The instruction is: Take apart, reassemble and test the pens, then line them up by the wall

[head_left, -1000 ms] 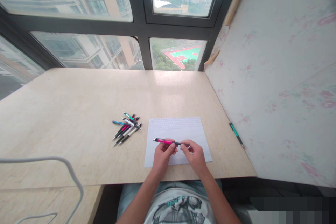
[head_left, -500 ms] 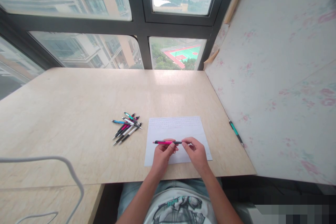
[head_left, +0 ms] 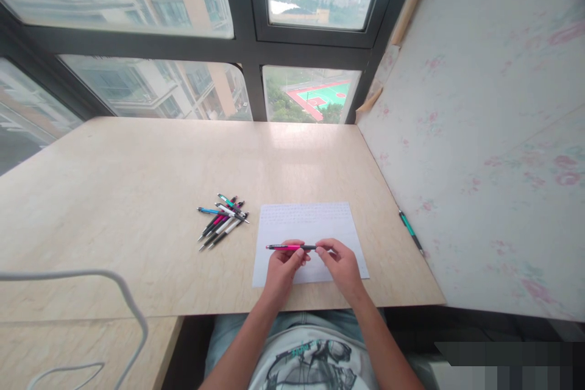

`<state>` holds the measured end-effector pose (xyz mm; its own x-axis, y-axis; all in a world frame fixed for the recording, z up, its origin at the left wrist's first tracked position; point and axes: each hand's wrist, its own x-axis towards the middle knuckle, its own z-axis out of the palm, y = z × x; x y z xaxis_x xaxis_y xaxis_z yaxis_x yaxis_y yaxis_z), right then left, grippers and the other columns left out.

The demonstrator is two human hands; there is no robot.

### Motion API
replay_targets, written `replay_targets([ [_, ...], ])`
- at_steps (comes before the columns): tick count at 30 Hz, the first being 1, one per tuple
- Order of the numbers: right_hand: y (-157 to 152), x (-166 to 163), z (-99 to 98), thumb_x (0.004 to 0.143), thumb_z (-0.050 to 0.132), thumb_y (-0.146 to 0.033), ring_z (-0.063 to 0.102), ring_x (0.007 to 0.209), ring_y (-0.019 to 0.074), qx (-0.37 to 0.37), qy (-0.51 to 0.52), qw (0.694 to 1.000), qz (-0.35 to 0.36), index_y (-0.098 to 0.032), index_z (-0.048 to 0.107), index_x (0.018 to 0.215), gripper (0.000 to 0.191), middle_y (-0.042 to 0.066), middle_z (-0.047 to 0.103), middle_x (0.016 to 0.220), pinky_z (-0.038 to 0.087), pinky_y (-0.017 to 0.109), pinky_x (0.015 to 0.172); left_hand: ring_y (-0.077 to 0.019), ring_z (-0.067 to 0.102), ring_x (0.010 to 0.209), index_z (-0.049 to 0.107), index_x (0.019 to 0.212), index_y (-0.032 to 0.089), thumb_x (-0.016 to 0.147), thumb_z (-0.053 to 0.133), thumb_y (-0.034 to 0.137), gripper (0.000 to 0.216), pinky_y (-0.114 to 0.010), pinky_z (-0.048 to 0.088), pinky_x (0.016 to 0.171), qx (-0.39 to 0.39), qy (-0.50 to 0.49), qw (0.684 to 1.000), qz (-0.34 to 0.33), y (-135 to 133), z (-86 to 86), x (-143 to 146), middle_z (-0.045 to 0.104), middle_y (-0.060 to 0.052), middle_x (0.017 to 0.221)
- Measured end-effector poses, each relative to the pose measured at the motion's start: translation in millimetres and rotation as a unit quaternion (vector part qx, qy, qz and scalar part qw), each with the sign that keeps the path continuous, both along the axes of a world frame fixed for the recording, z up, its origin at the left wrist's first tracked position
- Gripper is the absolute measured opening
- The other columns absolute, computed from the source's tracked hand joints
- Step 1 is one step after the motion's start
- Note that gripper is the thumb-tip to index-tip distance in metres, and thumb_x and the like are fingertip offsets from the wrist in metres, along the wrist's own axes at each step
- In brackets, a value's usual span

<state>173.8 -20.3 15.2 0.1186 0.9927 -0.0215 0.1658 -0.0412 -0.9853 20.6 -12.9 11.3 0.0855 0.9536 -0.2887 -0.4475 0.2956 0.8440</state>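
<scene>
Pink-and-black pen: clamped it in the left hand and pinched its dark end with the right hand, likely for steadiness.

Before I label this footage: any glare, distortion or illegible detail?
Head view: glare on the desk below the window; head view: edges stretched, lower-right corner pixelated; head view: pink pen distinct, writing on the paper too small to read.

The left arm and right arm reach forward and lean in. The left hand is curled, its thumb on top. The right hand is pinching too, with bent fingers, close by.
</scene>
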Motion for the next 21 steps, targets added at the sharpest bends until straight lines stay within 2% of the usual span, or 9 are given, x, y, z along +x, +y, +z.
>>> replay_targets([
  [3, -1.2, 0.9, 0.4, 0.081, 0.064, -0.04, 0.064, 0.084, 0.0214, 0.005, 0.0, 1.0, 0.006, -0.019, 0.071, 0.084, 0.022, 0.007, 0.07, 0.087, 0.05, 0.029, 0.067, -0.0154, 0.061, 0.065, 0.068, 0.091, 0.014, 0.069, 0.079, 0.033, 0.031, -0.026, 0.045, 0.063, -0.003, -0.005, 1.0, 0.007, 0.4, 0.9, -0.4, 0.069, -0.005, 0.07],
  [7, -2.6, 0.3, -1.6, 0.079, 0.067, -0.042, 0.064, 0.086, 0.0214, -0.003, 0.031, 1.0, -0.003, -0.019, 0.069, 0.095, 0.027, 0.008, 0.069, 0.091, 0.051, 0.028, 0.064, -0.0156, 0.062, 0.066, 0.068, 0.089, 0.013, 0.068, 0.079, 0.032, 0.031, -0.026, 0.045, 0.063, -0.004, -0.007, 1.0, 0.009, 0.2, 0.9, -0.7, 0.07, -0.005, 0.071],
  [12, -2.5, -0.7, -3.2, 0.085, 0.06, -0.045, 0.059, 0.063, 0.0164, -0.025, 0.047, 0.999, 0.009, -0.017, 0.067, 0.082, 0.029, 0.004, 0.066, 0.07, 0.048, 0.026, 0.055, -0.0154, 0.062, 0.065, 0.068, 0.088, 0.012, 0.068, 0.079, 0.032, 0.03, -0.026, 0.046, 0.063, -0.004, -0.002, 1.0, 0.011, -1.0, 0.9, -1.3, 0.07, -0.006, 0.07],
  [18, -2.1, 2.0, -6.4, 0.081, 0.065, -0.039, 0.062, 0.08, 0.019, 0.013, 0.03, 0.999, -0.01, -0.018, 0.067, 0.086, 0.021, 0.006, 0.068, 0.086, 0.05, 0.028, 0.068, -0.0139, 0.063, 0.066, 0.069, 0.088, 0.013, 0.07, 0.079, 0.031, 0.028, -0.024, 0.046, 0.063, -0.015, -0.014, 0.999, 0.033, -0.7, 0.2, -4.8, 0.072, -0.006, 0.076],
  [21, -2.2, 4.5, -9.2, 0.081, 0.064, -0.039, 0.062, 0.077, 0.0187, 0.008, 0.017, 0.999, -0.026, -0.018, 0.067, 0.088, 0.022, 0.005, 0.068, 0.084, 0.05, 0.028, 0.067, -0.0133, 0.063, 0.066, 0.068, 0.09, 0.013, 0.071, 0.078, 0.029, 0.027, -0.024, 0.046, 0.063, -0.021, -0.024, 0.999, 0.042, 0.4, -0.1, -7.0, 0.072, -0.006, 0.077],
])
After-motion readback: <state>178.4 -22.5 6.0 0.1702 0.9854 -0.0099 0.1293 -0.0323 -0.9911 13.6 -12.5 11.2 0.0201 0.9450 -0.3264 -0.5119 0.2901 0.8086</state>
